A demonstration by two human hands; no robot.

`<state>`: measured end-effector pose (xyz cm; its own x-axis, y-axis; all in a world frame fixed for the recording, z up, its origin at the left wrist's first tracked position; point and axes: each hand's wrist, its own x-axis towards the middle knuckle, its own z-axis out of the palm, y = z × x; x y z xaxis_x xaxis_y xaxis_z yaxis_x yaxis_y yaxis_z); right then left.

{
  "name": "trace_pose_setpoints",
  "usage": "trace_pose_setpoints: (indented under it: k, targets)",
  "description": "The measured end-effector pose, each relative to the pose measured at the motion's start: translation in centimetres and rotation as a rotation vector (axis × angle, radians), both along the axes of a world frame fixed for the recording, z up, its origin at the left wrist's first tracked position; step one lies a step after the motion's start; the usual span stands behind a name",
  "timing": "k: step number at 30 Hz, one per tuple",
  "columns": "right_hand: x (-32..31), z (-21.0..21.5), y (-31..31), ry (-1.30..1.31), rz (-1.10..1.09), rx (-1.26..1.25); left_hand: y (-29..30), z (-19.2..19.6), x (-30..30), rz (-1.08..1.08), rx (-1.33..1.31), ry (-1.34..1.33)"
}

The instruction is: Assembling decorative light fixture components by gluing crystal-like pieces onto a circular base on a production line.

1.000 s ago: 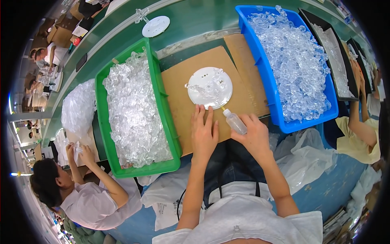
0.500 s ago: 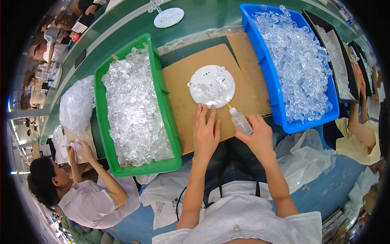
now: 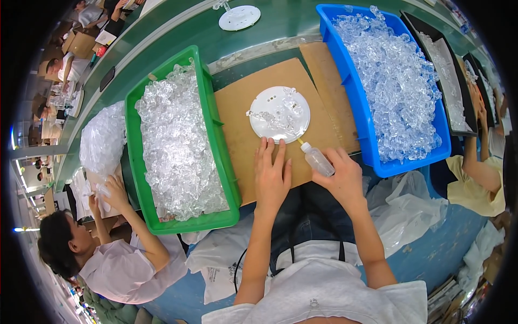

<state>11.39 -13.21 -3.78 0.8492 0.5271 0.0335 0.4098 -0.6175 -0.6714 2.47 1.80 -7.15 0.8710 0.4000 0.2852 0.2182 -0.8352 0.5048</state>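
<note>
A round white disc [image 3: 263, 128] with clear plastic pieces [image 3: 290, 103] on it lies on a brown cardboard sheet [image 3: 237, 108]. My left hand [image 3: 272, 175] rests with fingers stretched out, their tips at the disc's near edge. In my right hand [image 3: 345, 178] is a small clear squeeze bottle [image 3: 319, 162] with a white cap and a thin yellowish nozzle. The bottle tilts, and its tip meets the disc's near right rim. Whether liquid comes out is too small to tell.
A green bin [image 3: 205, 222] of clear plastic pieces stands at left, a blue bin [image 3: 396, 168] of similar pieces at right. Beyond the cardboard, another white disc [image 3: 240, 19] sits on the green conveyor [image 3: 178, 35]. A co-worker [image 3: 118, 259] sits at left; another person's arm [image 3: 480, 167] shows at right.
The far disc has shifted right along the conveyor. My right hand and the bottle have edged slightly left. The left co-worker's hands have moved.
</note>
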Motion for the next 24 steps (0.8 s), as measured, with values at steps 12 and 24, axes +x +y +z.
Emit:
trace_pose_setpoints:
  k: [12,24]
  targets:
    - [0.9,0.7,-0.2,-0.016,-0.032,0.009,0.2,0.3,0.0,0.0,-0.001,-0.014]
    - [1.1,0.5,-0.2,-0.013,-0.046,0.012,0.3,0.3,0.0,-0.003,0.032,-0.008]
